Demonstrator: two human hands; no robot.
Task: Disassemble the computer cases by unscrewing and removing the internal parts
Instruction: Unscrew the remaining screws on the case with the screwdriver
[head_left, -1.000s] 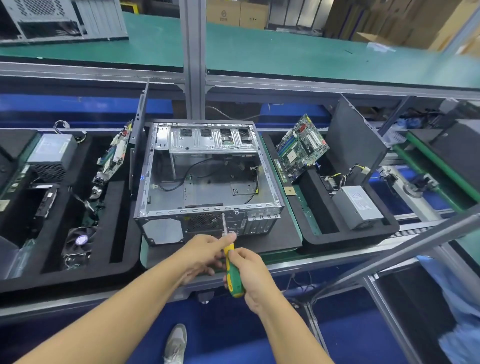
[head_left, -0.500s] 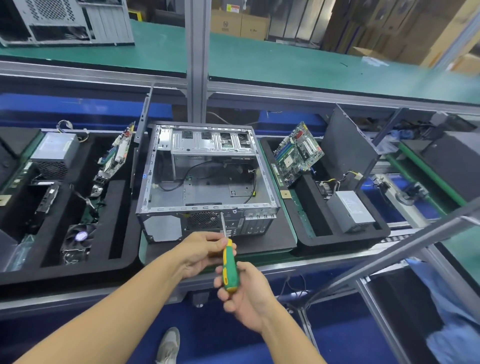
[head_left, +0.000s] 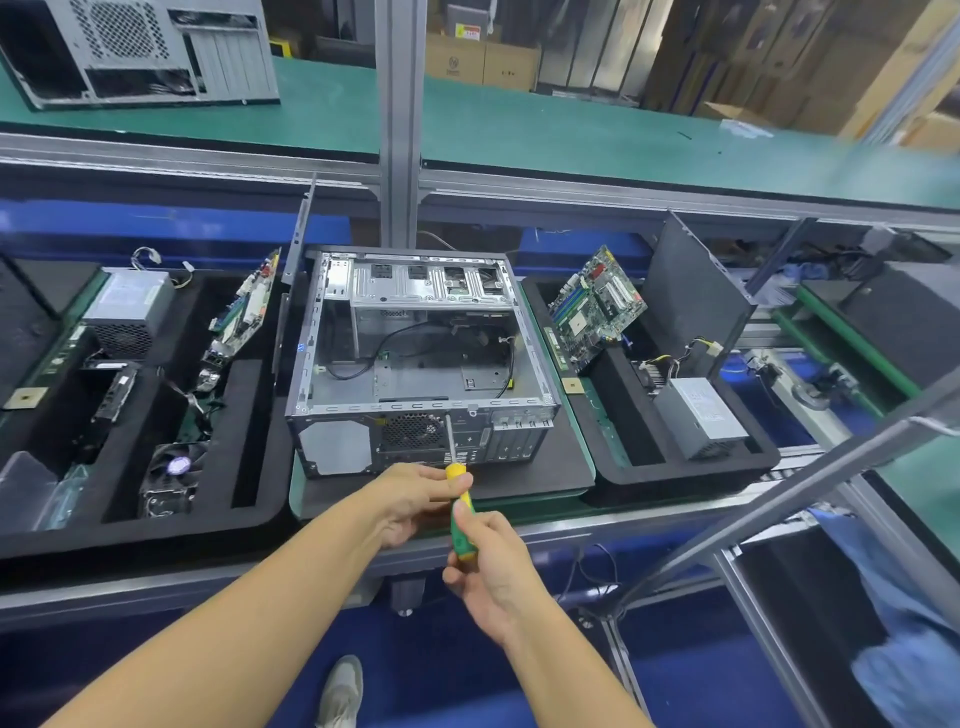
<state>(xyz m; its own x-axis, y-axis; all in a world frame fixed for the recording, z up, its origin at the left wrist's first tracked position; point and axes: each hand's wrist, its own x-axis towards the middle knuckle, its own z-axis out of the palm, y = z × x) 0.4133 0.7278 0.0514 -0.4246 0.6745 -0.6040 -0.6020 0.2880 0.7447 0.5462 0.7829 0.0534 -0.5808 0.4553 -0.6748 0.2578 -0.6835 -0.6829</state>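
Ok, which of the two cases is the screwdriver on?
The open case straight ahead on the lower bench: the screwdriver meets its near panel by the fan grille. The other case sits far left on the upper shelf.

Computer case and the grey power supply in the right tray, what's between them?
Head view: a green motherboard leans in the black foam tray between the computer case and the power supply.
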